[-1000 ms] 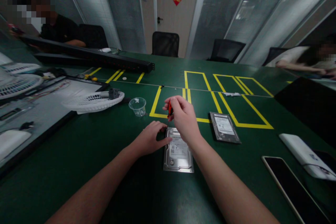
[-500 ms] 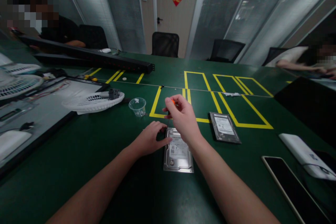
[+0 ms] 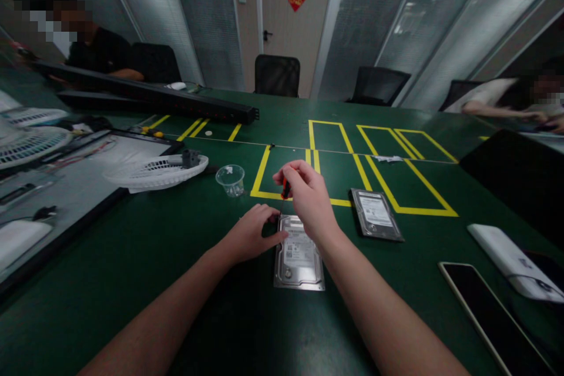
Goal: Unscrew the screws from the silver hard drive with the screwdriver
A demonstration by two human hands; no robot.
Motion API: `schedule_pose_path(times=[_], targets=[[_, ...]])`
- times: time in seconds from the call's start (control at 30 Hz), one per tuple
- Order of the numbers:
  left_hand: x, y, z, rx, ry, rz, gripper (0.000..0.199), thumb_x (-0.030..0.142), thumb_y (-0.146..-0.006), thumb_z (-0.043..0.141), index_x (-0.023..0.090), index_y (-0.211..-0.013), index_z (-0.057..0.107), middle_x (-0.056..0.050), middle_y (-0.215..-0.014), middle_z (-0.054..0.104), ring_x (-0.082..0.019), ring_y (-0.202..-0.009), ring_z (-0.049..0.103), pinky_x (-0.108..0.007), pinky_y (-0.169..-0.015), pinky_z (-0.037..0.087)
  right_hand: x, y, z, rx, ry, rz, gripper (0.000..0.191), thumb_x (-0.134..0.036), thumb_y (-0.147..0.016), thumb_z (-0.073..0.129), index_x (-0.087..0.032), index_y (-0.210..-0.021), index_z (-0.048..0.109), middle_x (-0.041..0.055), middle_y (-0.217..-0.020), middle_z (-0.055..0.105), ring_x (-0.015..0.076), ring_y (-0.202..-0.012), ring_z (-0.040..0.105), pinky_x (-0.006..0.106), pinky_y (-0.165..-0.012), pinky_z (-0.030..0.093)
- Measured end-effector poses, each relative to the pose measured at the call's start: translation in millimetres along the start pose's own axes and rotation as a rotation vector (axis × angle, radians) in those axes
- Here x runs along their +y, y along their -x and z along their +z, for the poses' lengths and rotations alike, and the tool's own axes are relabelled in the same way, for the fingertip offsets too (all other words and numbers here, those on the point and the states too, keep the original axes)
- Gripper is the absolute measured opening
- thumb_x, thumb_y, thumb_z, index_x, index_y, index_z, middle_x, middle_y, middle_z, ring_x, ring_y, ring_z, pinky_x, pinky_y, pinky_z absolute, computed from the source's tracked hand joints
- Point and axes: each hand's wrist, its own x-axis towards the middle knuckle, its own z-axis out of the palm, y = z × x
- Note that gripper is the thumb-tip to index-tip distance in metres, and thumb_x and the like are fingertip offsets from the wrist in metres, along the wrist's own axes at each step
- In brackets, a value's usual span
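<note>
Drive [image 3: 294, 255] lies flat on the green table [image 3: 211, 317], its far-left corner under the tip of the screwdriver [image 3: 286, 189] pinched in your right hand's fingers [image 3: 306, 191]; your left hand [image 3: 253, 232] steadies its left edge, thumb and fingers apart.

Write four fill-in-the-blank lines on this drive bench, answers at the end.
1. The right hand holds the screwdriver, shaft pointing ____.
2. The far drive lies to the ____ of the near drive, which the left hand touches.
3. The cup stands to the ____ of the tape boxes.
4. That tape is ____, on a green table.

Missing words: down; right; left; yellow.
</note>
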Motion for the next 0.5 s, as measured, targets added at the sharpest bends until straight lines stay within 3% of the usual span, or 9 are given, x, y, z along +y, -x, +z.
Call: schedule_pose_path(times=[0.3,0.5], targets=[[-0.4,0.1,0.4,0.008,-0.002,0.004,0.029,0.042,-0.088,0.07,0.021,-0.107,0.064,-0.005,-0.098,0.064,-0.024,-0.092,0.058,-0.037,-0.08,0.048,2.2,-1.3,-1.7,-0.013,0.023,-0.055,0.026,-0.037,-0.094,0.05,-0.024,-0.088,0.072,0.0007,-0.08,0.062,0.0174,-0.08,0.057,0.031,-0.071,0.042],[0.5,-0.1,-0.2,-0.001,-0.009,0.008,0.029,0.041,-0.089,0.07,0.02,-0.107,0.063,-0.005,-0.098,0.063,-0.024,-0.093,0.058,-0.037,-0.081,0.048,6.9,-1.6,1.9,0.048,-0.131,0.023,0.015,-0.039,-0.09,0.059,-0.024,-0.088,0.058,-0.0007,-0.077,0.063,0.0158,-0.072,0.055,0.03,-0.065,0.042]])
